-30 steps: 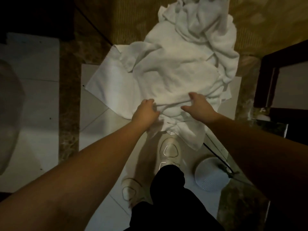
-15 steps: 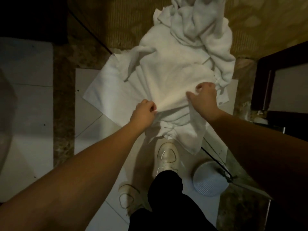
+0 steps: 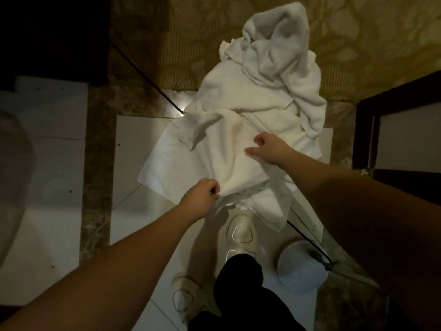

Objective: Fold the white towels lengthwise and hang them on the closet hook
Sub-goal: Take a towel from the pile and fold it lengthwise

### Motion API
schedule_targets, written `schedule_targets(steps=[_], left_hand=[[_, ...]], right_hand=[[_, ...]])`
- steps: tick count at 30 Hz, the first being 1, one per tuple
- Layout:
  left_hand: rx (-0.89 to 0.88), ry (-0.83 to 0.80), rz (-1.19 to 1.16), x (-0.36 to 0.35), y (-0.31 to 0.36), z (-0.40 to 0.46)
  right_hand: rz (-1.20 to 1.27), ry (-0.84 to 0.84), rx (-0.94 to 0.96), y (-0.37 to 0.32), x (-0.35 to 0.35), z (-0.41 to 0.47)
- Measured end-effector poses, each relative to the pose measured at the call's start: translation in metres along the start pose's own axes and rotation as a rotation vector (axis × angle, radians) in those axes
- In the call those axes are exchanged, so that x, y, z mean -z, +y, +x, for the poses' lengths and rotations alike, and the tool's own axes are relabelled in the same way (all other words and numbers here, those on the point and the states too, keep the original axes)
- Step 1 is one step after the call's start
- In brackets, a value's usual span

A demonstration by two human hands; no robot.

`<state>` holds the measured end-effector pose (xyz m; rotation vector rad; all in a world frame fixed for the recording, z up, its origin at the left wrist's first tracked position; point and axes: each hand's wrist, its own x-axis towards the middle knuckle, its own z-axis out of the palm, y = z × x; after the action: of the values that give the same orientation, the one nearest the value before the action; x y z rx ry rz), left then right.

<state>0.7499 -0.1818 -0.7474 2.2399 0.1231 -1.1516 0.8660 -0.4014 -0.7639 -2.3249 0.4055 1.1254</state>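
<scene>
A heap of white towels (image 3: 267,99) lies on the floor ahead of me, spreading from the patterned carpet onto the white tiles. The nearest towel (image 3: 233,163) is pulled taut toward me. My left hand (image 3: 200,199) pinches its near edge with curled fingers. My right hand (image 3: 269,151) reaches over the same towel from the right, with its thumb out to the left and its fingers curled down into the cloth. No closet hook is in view.
My white shoes (image 3: 241,235) and dark trouser leg stand just below the towels. A round pale blue object (image 3: 301,266) with a dark cord sits on the tiles at right. A dark wooden frame (image 3: 365,130) stands at the right edge. A black cable (image 3: 148,80) crosses the carpet.
My left hand has closed on the towel's near edge and drawn it toward me. My right hand slid further up the towel. The cloth rose and tightened between them.
</scene>
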Motion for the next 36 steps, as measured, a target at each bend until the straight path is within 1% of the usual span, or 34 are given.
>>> schedule_targets(steps=[3, 4, 6, 8, 9, 12, 14, 16, 18, 19, 21, 23, 24, 26, 29, 33, 36], left_hand=[[0.009, -0.002, 0.001, -0.003, 0.000, -0.002], [0.015, -0.008, 0.001, -0.004, 0.000, -0.002], [0.027, -0.034, 0.011, -0.002, 0.001, -0.003], [0.054, -0.045, -0.024, 0.006, 0.005, -0.002], [0.070, -0.020, -0.053, 0.012, 0.009, 0.000], [0.076, 0.139, -0.085, 0.038, 0.028, 0.001], [0.029, 0.201, -0.057, 0.054, 0.042, 0.000], [-0.085, 0.255, 0.037, 0.068, 0.053, -0.001], [-0.206, 0.288, 0.149, 0.079, 0.067, -0.008], [-0.245, 0.263, 0.199, 0.084, 0.074, -0.012], [-0.287, 0.149, 0.310, 0.092, 0.088, -0.021], [-0.316, 0.046, 0.404, 0.101, 0.099, -0.033], [-0.313, 0.010, 0.403, 0.105, 0.102, -0.041], [-0.279, -0.006, 0.272, 0.115, 0.104, -0.063], [-0.228, 0.053, 0.184, 0.137, 0.099, -0.104], [-0.158, 0.150, 0.193, 0.175, 0.086, -0.168], [-0.113, 0.175, 0.301, 0.202, 0.077, -0.221]], right_hand=[[0.010, 0.072, 0.014, -0.004, -0.004, 0.000], [0.031, 0.070, 0.016, -0.006, -0.004, 0.001], [0.050, 0.019, 0.027, -0.010, -0.007, 0.002], [-0.004, -0.020, 0.056, -0.010, -0.010, 0.000], [-0.035, -0.014, 0.071, -0.010, -0.011, -0.002], [-0.093, -0.004, 0.126, -0.009, -0.002, -0.015], [-0.158, -0.006, 0.168, -0.008, 0.008, -0.030], [-0.237, 0.017, 0.228, -0.008, 0.017, -0.051], [-0.242, 0.014, 0.319, -0.013, 0.024, -0.078], [-0.226, 0.004, 0.372, -0.017, 0.027, -0.094], [-0.203, -0.018, 0.472, -0.028, 0.033, -0.125], [-0.196, -0.044, 0.518, -0.040, 0.043, -0.154], [-0.179, -0.052, 0.526, -0.045, 0.049, -0.169], [-0.113, -0.036, 0.533, -0.053, 0.064, -0.196], [0.030, 0.068, 0.480, -0.057, 0.089, -0.234], [0.192, 0.222, 0.378, -0.062, 0.113, -0.284], [0.264, 0.277, 0.334, -0.069, 0.122, -0.323]])
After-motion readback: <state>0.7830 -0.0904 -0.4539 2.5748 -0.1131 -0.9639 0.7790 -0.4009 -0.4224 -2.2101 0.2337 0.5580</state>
